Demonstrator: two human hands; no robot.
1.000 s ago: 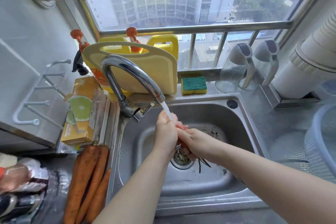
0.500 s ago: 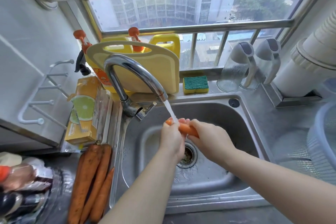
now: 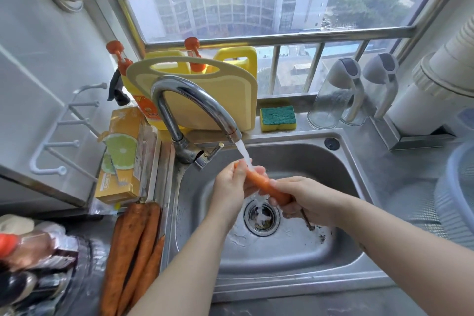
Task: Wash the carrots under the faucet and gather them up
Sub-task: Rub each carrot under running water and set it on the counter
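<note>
Over the steel sink [image 3: 315,261], a person is holding one carrot [image 3: 260,182] in both hands, and it is slanting from upper left down to lower right just above the drain [image 3: 261,217]. The left hand [image 3: 229,187] is curling its fingers round the carrot's upper end, while the right hand [image 3: 306,200] is gripping the lower end, with a thin dark root tip hanging out beneath it. Water [image 3: 243,152] is running from the curved faucet [image 3: 195,100] and striking the carrot right beside the left hand's fingers, then splashing down toward the drain. Four or so more carrots [image 3: 133,251] (dull and dirt-streaked) are lying side by side on the counter just left of the sink, well apart from the hands. A yellow box with a lime picture [image 3: 123,154] is sitting beyond them. Behind the faucet a pale yellow cutting board [image 3: 215,108] is leaning upright in front of two yellow jugs [image 3: 238,61], and a green-topped sponge [image 3: 278,118] is resting on the ledge beside it. At the far right edge, part of a pale plastic strainer basket [image 3: 456,187] is showing.
</note>
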